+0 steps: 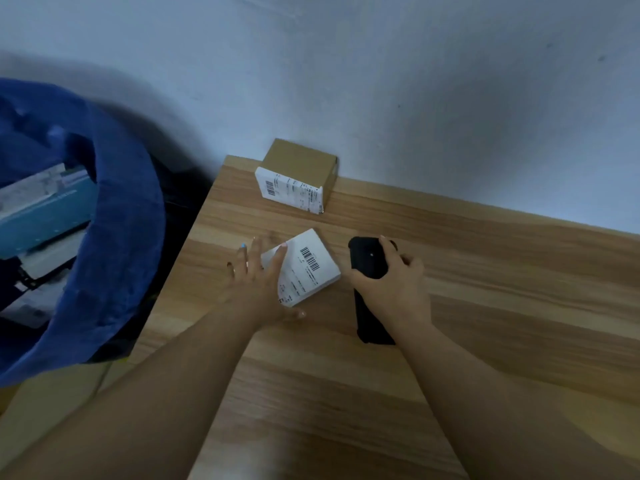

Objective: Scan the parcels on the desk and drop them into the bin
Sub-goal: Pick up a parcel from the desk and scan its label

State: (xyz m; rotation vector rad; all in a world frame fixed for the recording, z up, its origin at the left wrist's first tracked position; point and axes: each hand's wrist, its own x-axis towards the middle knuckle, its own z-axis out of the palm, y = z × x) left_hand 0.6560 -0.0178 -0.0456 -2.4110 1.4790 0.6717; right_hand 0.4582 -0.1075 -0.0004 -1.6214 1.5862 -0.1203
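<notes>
Left hand (258,278) spread over the near-left corner of a white-labelled parcel (304,268), fingers mostly straight, index tip on the label, thumb hooked under the near edge; a loose hold rather than a firm clamp, parcel flat on the tabletop (485,271). Right hand (391,282) curled round a black handheld scanner (369,261), just right of the parcel, far end of the device level with the barcode.

Judged as mid-task: this parcel about to be scanned or just scanned, not yet dropped. Farther back, against the wall, a brown parcel (299,174) with its own label, untouched and left to do. To the left, beyond the tabletop edge, a blue bin (114,237) with several flat packages (45,216) already inside, presumably parcels dealt with.

Hard to make out: label text too small to read; bin contents blurred, count uncertain. Near half of the scanner hidden under the right wrist, screen side not visible, so no sign whether a scan has registered. Bin cut off at the left edge; right part of the tabletop cut off too.
</notes>
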